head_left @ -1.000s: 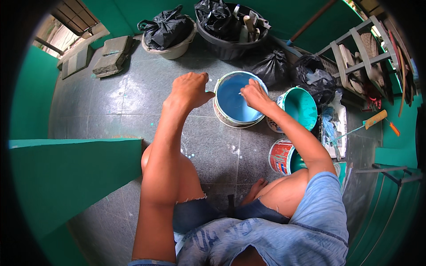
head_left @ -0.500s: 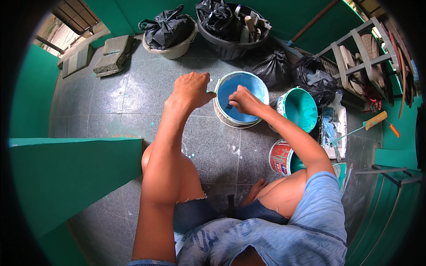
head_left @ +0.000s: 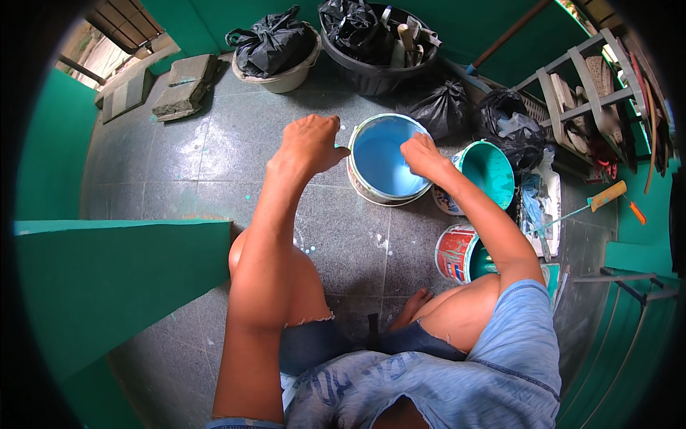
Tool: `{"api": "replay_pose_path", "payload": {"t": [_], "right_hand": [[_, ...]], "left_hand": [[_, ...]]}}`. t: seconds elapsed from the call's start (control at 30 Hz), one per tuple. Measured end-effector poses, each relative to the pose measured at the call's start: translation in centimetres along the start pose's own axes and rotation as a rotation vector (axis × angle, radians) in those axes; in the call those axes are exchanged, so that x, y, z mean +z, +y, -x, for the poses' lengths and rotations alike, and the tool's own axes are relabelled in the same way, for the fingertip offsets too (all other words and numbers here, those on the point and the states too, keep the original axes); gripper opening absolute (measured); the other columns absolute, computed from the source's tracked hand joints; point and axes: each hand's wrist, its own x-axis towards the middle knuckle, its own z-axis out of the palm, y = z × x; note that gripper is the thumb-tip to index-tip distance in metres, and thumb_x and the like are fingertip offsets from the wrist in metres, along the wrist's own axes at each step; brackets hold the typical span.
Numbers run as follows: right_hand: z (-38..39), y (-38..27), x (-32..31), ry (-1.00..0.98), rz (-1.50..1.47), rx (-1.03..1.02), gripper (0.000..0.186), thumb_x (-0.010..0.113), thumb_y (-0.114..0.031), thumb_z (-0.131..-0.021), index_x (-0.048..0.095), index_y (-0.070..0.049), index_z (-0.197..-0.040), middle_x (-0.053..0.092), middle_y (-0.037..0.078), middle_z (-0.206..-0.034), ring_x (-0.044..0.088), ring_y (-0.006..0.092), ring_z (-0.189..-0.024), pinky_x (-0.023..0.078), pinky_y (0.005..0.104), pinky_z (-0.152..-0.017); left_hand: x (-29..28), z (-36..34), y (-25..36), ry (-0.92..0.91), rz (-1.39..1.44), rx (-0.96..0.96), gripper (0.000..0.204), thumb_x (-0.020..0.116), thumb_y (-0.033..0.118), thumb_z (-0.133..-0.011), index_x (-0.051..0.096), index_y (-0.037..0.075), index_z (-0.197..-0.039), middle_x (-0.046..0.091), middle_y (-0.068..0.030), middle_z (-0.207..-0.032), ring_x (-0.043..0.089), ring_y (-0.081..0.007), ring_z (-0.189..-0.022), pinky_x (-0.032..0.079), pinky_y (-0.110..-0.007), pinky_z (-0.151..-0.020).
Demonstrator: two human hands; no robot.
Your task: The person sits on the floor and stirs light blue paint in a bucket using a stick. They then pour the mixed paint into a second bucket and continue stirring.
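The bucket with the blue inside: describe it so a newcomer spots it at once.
On the grey tiled floor, just above the picture's centre, stands the open bucket, with the right hand over its right side. Its inside is blue, unlike the turquoise-lined bucket to its right and the red-sided bucket lower in the picture.

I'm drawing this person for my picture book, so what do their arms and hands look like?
The left hand, right hand and forearms are bare: no gloves, and I see no watch or bracelet. The short right sleeve is mottled light blue, with darker stitching near its hem. Only a bit of the blue left sleeve shows.
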Motion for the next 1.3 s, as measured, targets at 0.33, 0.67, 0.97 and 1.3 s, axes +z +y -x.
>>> {"api": "replay_pose_path", "payload": {"t": [0.33,0.67,0.97,1.3], "right_hand": [[-1.6,-3.2,0.4,0.212,-0.497,-0.243,0.004,0.067,-0.007,-0.072,0.065,-0.004,-0.073,0.057,0.015,-0.067,0.053,0.0311,-0.088,0.043,0.0394,-0.08],[-0.3,-0.4,1.0,0.162,0.094,-0.012,0.012,0.057,-0.006,-0.071,0.068,-0.003,-0.069,0.065,0.015,-0.073,0.056,0.0302,-0.088,0.042,0.04,-0.08],[-0.9,-2.8,0.4,0.032,-0.418,-0.154,0.004,0.064,-0.007,-0.075,0.067,-0.004,-0.074,0.062,0.015,-0.072,0.053,0.0334,-0.082,0.042,0.0415,-0.078],[0.2,-1.6,1.6,0.241,0.165,-0.018,0.012,0.056,-0.005,-0.072,0.068,-0.003,-0.068,0.063,0.014,-0.069,0.055,0.029,-0.091,0.039,0.0378,-0.08]], "left_hand": [[0.0,0.0,0.2,0.021,-0.002,0.022,0.045,0.07,0.036,-0.077,0.059,0.005,-0.108,0.066,-0.0131,-0.089,0.06,-0.0297,-0.096,0.046,-0.038,-0.083],[-0.1,0.4,0.0,0.007,0.0,0.001,0.045,0.069,0.036,-0.078,0.058,0.005,-0.109,0.065,-0.0128,-0.09,0.059,-0.0295,-0.097,0.045,-0.038,-0.085],[-0.1,0.1,0.3,-0.005,0.012,0.018,0.046,0.07,0.036,-0.077,0.058,0.005,-0.109,0.065,-0.0132,-0.089,0.059,-0.03,-0.097,0.045,-0.038,-0.085],[-0.3,0.6,-0.1,0.01,-0.008,-0.004,0.045,0.07,0.036,-0.078,0.059,0.004,-0.109,0.065,-0.0127,-0.087,0.06,-0.0284,-0.095,0.046,-0.037,-0.084]]}}
